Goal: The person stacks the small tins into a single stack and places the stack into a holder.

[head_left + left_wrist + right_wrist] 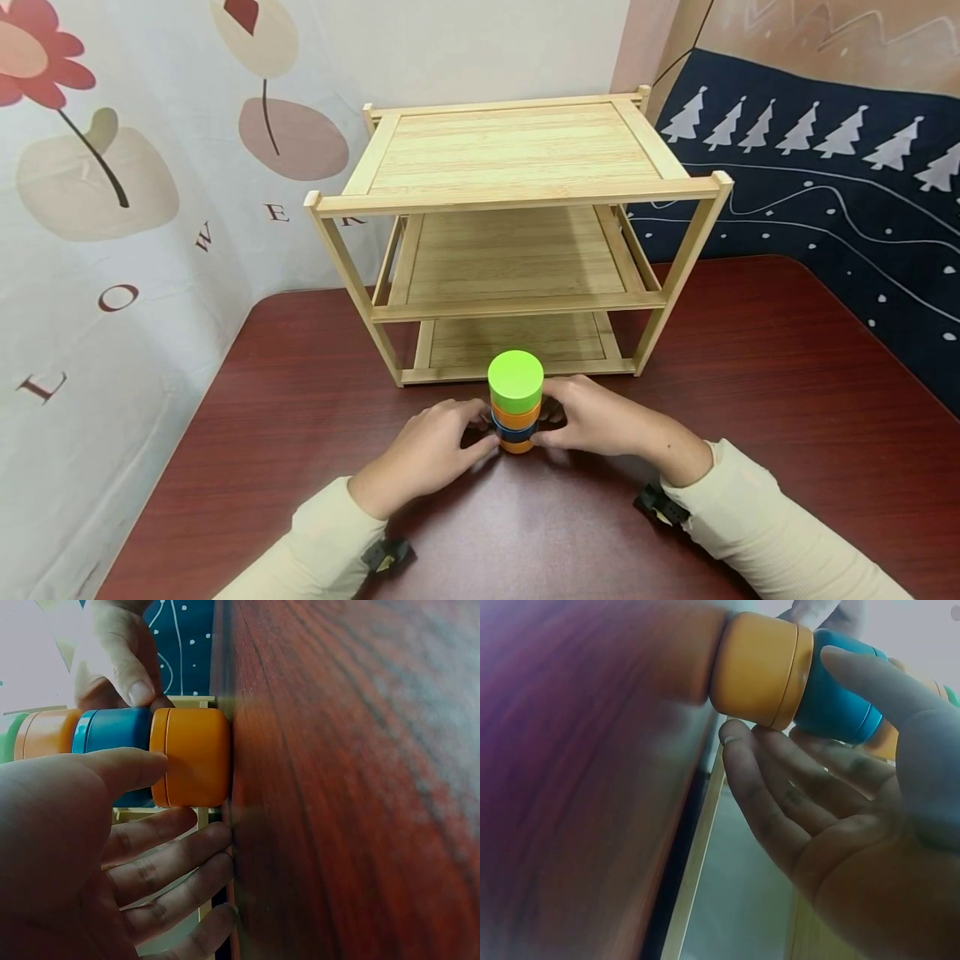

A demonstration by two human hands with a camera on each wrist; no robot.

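Observation:
A stack of small round lidded jars stands upright on the table. The bright green jar (515,381) is on top. Below it come an orange jar (517,419), a blue jar (120,729) and a lower orange jar (196,757) at the base. On the stack's left side my left hand (427,454) has its thumb against the lower jars, fingers loosely extended beside them. My right hand (603,417) is at the right side, thumb by the blue jar and fingertips close to the lower orange one. Neither hand wraps round the stack; exact contact is unclear.
Right behind the stack stands a three-tier wooden shelf rack (517,202) on the dark red table (300,367). Printed cloth (187,167) hangs on the left and back; a navy cloth (840,208) with white trees is at the right.

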